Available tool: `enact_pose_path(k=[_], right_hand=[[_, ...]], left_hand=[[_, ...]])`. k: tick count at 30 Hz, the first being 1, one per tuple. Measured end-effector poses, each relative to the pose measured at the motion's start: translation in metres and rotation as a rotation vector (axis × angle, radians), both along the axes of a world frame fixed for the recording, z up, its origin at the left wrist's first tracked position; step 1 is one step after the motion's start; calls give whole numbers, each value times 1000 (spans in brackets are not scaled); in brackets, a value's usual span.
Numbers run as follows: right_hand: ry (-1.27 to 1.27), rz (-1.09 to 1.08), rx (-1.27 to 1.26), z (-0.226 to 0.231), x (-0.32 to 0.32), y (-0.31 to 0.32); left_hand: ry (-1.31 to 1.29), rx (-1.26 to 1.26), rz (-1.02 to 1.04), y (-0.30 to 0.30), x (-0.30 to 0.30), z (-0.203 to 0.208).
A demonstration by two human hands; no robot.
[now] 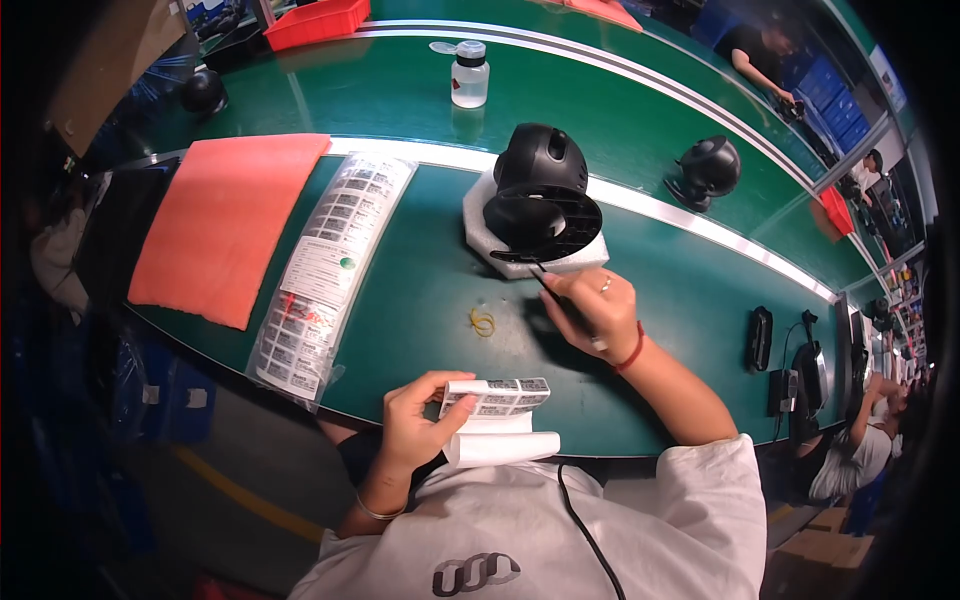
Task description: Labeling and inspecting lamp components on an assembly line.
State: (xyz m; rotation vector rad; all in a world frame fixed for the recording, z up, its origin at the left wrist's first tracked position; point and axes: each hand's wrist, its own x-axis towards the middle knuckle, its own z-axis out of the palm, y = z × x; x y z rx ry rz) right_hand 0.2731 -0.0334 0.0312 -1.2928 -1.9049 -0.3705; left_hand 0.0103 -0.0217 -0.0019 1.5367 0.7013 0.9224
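My left hand (415, 420) grips a curled strip of printed labels (497, 400) near the table's front edge, its white backing hanging down below. A slim dark tool, perhaps tweezers, is pinched in my right hand (597, 308); its tip (540, 268) reaches the near rim of a black rounded device (545, 165). That device lies tipped over, the underside of its round base turned toward me, on a white foam pad (590, 252). Whether a label sits at the tool's tip is too small to tell.
Yellow rubber bands (482, 322) lie between my hands. Left are a bagged label sheet (325, 270) and an orange foam sheet (220, 230). Beyond stand a clear bottle (469, 75) and another black device (708, 170). Black parts (762, 340) lie right. Other people work at right.
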Motion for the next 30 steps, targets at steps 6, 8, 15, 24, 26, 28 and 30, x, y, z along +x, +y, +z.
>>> enact_pose_path(k=[6,8,15,24,26,28,30], right_hand=[[545,113,-66,64,22,-10],[818,68,-215,85,16,-8],[-238,-182,-414,101,31,33],[-444,-516,-119,52,128,70],[-552,-583,-121,23,166,83],[-655,-659,-123,-5,202,87],[-672,-683,-79,-14,221,87]], left_hand=[[9,37,0,-1,-1,0],[13,-1,8,-2,-1,-2],[-20,-20,1,-4,-1,-5],[-31,-42,24,-5,2,-4],[-34,-52,21,-5,2,-5],[-41,-79,35,-4,3,-7],[-31,-69,42,-5,2,-8]])
